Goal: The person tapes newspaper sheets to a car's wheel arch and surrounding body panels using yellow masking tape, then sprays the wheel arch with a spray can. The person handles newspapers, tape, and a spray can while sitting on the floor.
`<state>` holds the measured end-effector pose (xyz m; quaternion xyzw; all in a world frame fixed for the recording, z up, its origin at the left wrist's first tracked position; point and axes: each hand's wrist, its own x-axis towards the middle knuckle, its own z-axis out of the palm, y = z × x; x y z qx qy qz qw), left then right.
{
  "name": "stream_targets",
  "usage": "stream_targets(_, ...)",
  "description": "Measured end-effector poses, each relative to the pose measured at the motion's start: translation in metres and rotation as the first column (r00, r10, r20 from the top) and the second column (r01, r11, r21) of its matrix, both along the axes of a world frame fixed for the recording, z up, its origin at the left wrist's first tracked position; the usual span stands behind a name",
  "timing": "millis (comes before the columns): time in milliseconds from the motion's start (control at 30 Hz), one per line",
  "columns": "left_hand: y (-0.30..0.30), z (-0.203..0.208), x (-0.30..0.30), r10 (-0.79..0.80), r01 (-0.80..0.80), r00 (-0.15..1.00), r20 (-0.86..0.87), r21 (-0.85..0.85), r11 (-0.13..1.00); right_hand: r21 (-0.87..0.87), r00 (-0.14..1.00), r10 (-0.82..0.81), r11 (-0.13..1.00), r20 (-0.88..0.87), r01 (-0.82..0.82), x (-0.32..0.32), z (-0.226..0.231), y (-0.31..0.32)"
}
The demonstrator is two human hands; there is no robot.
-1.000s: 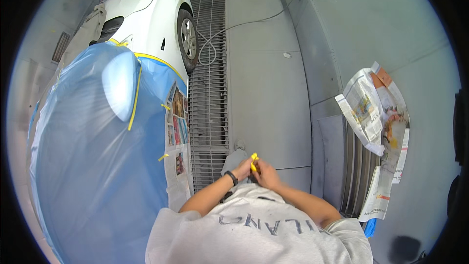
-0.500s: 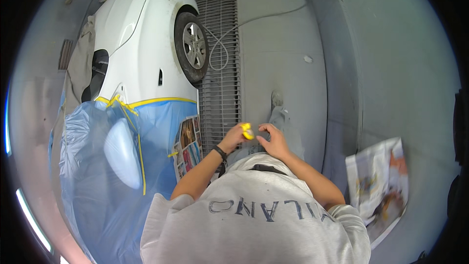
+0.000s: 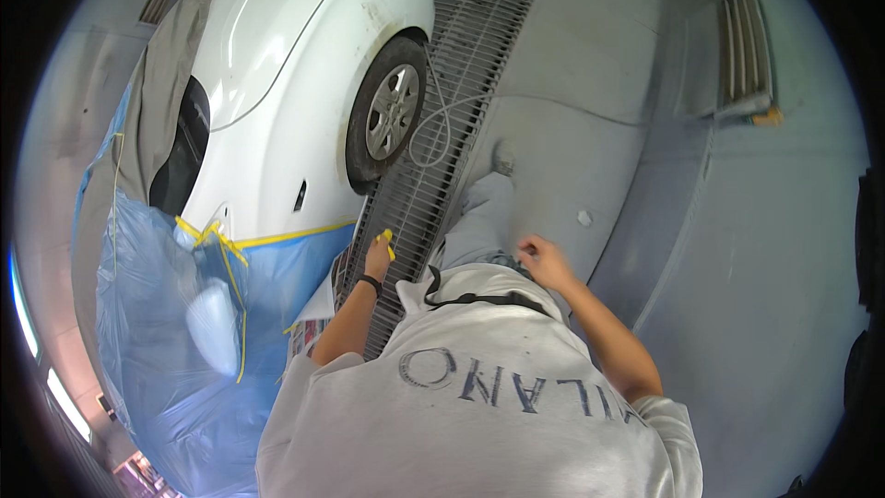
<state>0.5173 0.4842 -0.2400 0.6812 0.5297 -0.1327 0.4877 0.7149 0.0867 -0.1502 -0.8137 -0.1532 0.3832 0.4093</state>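
Observation:
My left hand (image 3: 377, 259) is closed around a yellow roll of masking tape (image 3: 388, 244), held out beside the car over the floor grating. A dark band circles that wrist. My right hand (image 3: 546, 263) hangs near my hip with the fingers curled; whether something small is inside them is hidden. To the left stands a white car (image 3: 277, 129). Its nearer part is wrapped in blue plastic film (image 3: 295, 267), edged with yellow tape (image 3: 295, 236) along the bodywork. Printed paper (image 3: 301, 337) hangs at the film's lower side, next to my left forearm.
A metal floor grating (image 3: 479, 9) runs alongside the car's front wheel (image 3: 392, 111). A thin hose (image 3: 553, 103) loops from the grating across the floor. A small white scrap (image 3: 584, 218) lies on the floor to the right, before a grey wall (image 3: 737, 249) with a louvred vent (image 3: 745, 46).
My hands have moved apart: the left, with the tape roll, went toward the car, the right toward my hip. My view has turned, and the sheet of newspaper at the right is out of sight.

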Motion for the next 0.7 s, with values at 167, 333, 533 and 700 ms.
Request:
stream_targets(167, 0.010, -0.063, 0.055, -0.037, 0.016, 0.930, -0.367, -0.061, 0.998, -0.316, 0.988, -0.109, 0.938, 0.113, 0.140, 0.127, -0.031, -0.085)
stream_targets(333, 0.024, -0.054, 0.267, -0.791, 0.885, 0.461, -0.403, 0.153, 0.439, -0.316, 0.881, -0.471, 0.828, 0.055, 0.463, 0.219, -0.026, -0.130)
stream_targets(533, 0.019, 0.011, 0.603, -0.357, 0.347, 0.895, 0.268, 0.083, 0.934, -0.478, 0.878, -0.474, 0.756, 0.074, 0.448, 0.370, -0.047, -0.106)
stream_targets(700, 0.028, -0.006, 0.718, -0.617, 0.503, 0.746, 0.250, 0.397, 0.768, -0.464, 0.919, -0.373, 0.841, -0.127, 0.277, 0.545, -0.074, -0.080)
